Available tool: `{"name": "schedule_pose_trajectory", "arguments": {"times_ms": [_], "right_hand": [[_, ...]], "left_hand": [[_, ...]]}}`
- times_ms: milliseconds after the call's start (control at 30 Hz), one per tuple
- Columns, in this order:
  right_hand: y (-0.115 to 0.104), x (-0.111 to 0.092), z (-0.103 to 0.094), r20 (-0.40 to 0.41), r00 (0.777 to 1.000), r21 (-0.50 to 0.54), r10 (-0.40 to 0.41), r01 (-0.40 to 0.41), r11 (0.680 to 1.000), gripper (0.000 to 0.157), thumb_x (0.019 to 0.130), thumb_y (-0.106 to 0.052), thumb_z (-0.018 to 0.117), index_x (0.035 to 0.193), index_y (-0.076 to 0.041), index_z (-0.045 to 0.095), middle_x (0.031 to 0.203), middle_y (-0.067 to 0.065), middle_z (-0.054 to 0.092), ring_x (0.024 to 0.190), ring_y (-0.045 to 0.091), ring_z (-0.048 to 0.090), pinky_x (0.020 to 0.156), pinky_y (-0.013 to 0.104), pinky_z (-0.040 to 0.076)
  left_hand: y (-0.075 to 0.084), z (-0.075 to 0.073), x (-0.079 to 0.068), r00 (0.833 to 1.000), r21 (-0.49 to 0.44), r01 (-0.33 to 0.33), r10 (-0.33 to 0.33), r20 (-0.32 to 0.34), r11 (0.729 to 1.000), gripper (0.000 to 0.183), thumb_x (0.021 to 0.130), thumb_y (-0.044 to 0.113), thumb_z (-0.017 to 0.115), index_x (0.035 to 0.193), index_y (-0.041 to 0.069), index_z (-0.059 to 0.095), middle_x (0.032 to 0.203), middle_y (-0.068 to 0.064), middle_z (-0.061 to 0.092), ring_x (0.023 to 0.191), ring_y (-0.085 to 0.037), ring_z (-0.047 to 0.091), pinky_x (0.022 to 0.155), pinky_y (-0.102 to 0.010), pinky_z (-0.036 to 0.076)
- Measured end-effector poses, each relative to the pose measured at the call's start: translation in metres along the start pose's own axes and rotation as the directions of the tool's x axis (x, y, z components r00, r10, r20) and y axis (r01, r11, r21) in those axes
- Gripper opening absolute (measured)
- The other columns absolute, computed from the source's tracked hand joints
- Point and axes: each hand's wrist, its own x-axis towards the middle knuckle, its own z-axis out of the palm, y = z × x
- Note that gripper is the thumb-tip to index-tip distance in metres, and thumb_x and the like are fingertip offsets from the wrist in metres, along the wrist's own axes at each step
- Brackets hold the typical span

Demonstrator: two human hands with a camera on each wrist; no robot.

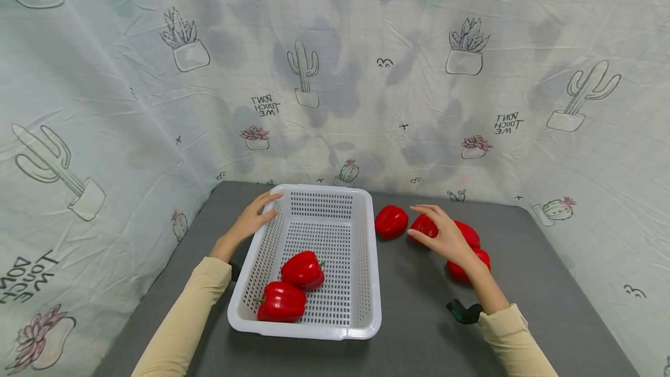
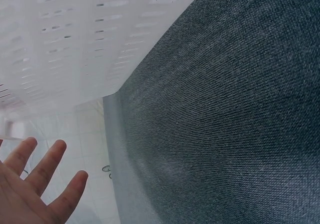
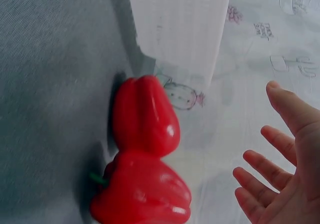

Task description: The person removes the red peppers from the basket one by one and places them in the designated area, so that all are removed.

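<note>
White plastic boxy basket (image 1: 303, 330) with little holes, two shiny red bell peppers (image 1: 281, 302) inside, left hand (image 1: 249, 223) spread, not grabbing, at its left edge, right hand (image 1: 449, 239) with thumb and fingers wide apart (nothing in it), near more red peppers (image 1: 391, 223), dark grey table (image 1: 419, 319) underneath.

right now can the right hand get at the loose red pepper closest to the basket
Likely yes: the open right hand hovers near that pepper, holding nothing, and no object seems to block a leftward reach.
</note>
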Motion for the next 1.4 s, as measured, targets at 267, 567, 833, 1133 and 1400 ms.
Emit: {"name": "schedule_pose_trajectory", "arguments": {"times_ms": [267, 567, 833, 1133, 1400], "right_hand": [[-0.016, 0.015, 0.014, 0.030, 0.998, 0.037, -0.054, 0.053, 0.998, 0.057, 0.081, -0.038, 0.071, 0.130, -0.017, 0.052, 0.131, 0.002, 0.048, 0.120, 0.021, 0.046, 0.092, 0.050, 0.044], [-0.039, 0.031, 0.031, 0.118, 0.989, 0.096, -0.089, 0.078, 0.992, 0.056, 0.080, -0.038, 0.071, 0.130, -0.020, 0.053, 0.131, -0.003, 0.048, 0.112, 0.017, 0.050, 0.080, 0.041, 0.051], [-0.056, 0.043, 0.042, 0.238, 0.965, 0.152, -0.109, 0.073, 0.986, 0.059, 0.081, -0.038, 0.071, 0.133, -0.022, 0.049, 0.133, -0.003, 0.045, 0.121, 0.021, 0.045, 0.091, 0.044, 0.047], [-0.069, 0.059, 0.056, 0.363, 0.916, 0.220, -0.170, 0.093, 0.971, 0.062, 0.081, -0.035, 0.071, 0.135, -0.015, 0.048, 0.133, 0.007, 0.046, 0.119, 0.029, 0.047, 0.093, 0.046, 0.045], [-0.081, 0.072, 0.069, 0.433, 0.879, 0.261, -0.198, 0.088, 0.961, 0.061, 0.081, -0.033, 0.071, 0.134, -0.016, 0.049, 0.131, 0.005, 0.048, 0.118, 0.025, 0.048, 0.097, 0.046, 0.042]], "left_hand": [[0.020, -0.003, 0.000, 0.996, 0.011, 0.083, -0.083, 0.028, 0.996, 0.047, 0.096, 0.012, 0.050, 0.139, -0.001, 0.038, 0.150, -0.027, 0.014, 0.136, -0.048, 0.014, 0.098, -0.068, 0.021], [0.046, -0.008, -0.006, 0.995, 0.008, 0.089, -0.089, 0.050, 0.996, 0.046, 0.095, 0.009, 0.049, 0.138, -0.006, 0.037, 0.148, -0.031, 0.015, 0.134, -0.050, 0.016, 0.098, -0.068, 0.023], [0.043, -0.008, -0.006, 0.995, -0.003, 0.085, -0.084, 0.048, 0.996, 0.047, 0.095, 0.009, 0.049, 0.138, -0.006, 0.038, 0.148, -0.031, 0.015, 0.135, -0.049, 0.015, 0.098, -0.068, 0.022], [0.042, -0.007, -0.006, 0.995, -0.002, 0.092, -0.091, 0.040, 0.996, 0.046, 0.095, 0.007, 0.049, 0.137, -0.007, 0.037, 0.148, -0.031, 0.016, 0.133, -0.050, 0.019, 0.096, -0.067, 0.028], [0.014, -0.002, 0.000, 0.996, -0.006, 0.091, -0.091, 0.022, 0.996, 0.048, 0.096, 0.015, 0.050, 0.140, 0.001, 0.038, 0.150, -0.026, 0.014, 0.135, -0.047, 0.017, 0.098, -0.068, 0.024]]}}
